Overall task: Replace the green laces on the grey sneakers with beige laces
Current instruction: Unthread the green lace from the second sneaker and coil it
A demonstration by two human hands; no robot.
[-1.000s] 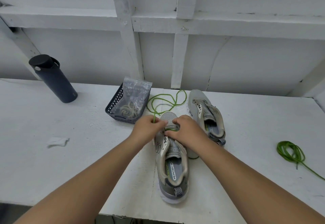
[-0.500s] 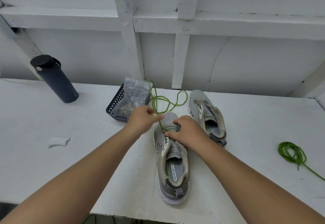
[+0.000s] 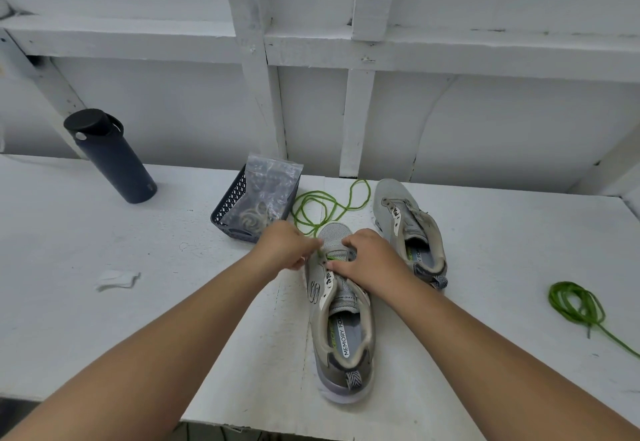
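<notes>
The left hand (image 3: 282,246) pinches the green lace (image 3: 323,208) at the near sneaker's (image 3: 341,312) toe eyelets; the right hand (image 3: 372,260) presses curled fingers on its tongue.

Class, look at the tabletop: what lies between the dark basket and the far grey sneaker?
In the head view, loose loops of green lace lie on the white table between the basket and the far sneaker.
</notes>
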